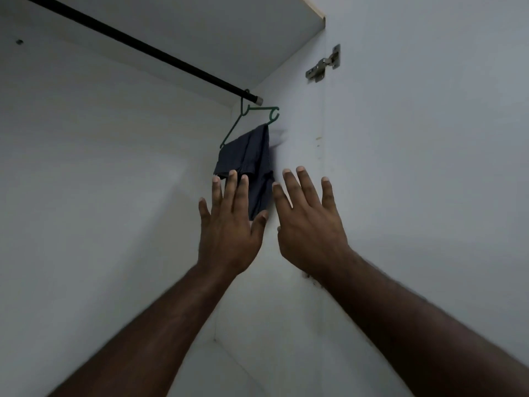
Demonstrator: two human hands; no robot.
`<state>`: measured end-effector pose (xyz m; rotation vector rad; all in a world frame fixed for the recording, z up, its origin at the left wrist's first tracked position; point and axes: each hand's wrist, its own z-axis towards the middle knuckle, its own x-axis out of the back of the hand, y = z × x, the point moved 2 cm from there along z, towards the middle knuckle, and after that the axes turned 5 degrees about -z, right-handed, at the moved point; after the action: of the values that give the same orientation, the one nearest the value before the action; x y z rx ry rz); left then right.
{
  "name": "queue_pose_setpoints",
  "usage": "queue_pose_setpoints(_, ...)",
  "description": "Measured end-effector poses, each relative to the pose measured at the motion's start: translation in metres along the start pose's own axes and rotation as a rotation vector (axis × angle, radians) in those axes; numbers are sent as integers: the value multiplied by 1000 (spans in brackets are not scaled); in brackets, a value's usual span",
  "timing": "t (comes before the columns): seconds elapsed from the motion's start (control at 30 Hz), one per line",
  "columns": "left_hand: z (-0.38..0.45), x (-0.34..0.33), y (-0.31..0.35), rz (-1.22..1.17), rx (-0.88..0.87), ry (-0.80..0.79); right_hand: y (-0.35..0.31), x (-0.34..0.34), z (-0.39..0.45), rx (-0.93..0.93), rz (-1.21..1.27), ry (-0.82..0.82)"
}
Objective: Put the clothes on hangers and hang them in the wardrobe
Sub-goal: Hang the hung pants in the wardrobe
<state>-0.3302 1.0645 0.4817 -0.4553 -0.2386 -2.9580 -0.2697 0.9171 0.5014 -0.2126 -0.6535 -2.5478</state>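
So the dark garment (252, 164) is draped over a green hanger (248, 121), and the hanger's hook sits on the black rail (137, 48) right at the rail's end cap, hard up against the wardrobe side wall (300, 144). That's 1 piece hung, far as I can see.

Both hands are up just under the rail end. Left hand (229, 224) has its fingers (232, 190) straight and spread, holding nothing; the fingertips overlap the bottom edge of the garment, but I can't tell if they're actually touching it. Right hand (310, 222) is the same deal, flat and spread, empty, just to the wall side of the garment.

What could go wrong from here, my guess:
- The garment looks bunched toward the hanger's wall end, with the other arm of the hanger bare. A brush from either hand could slide it off that end.
- The hanger hangs tilted and is parked at the very tip of the rail. A nudge could swing it into the wall.
- There's a door hinge (323, 64) above the right hand, so knuckles might catch it on the way out.
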Motion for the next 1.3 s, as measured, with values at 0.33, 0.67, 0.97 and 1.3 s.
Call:
queue_pose_setpoints(0.33,-33,43,87,-47,-117,-32,47,87,-56,-58,-161,-69)
queue_pose_setpoints(0.67,-99,62,171,-195,-183,-163,69,162,-140,-96,-240,-240)
queue_pose_setpoints(0.97,-170,70,326,-486,-335,-327,144,243,-261,-299,-334,-418)
queue_pose_setpoints(1.3,-338,69,568,-809,-514,-628,261,357,-494,-579,-468,-703)
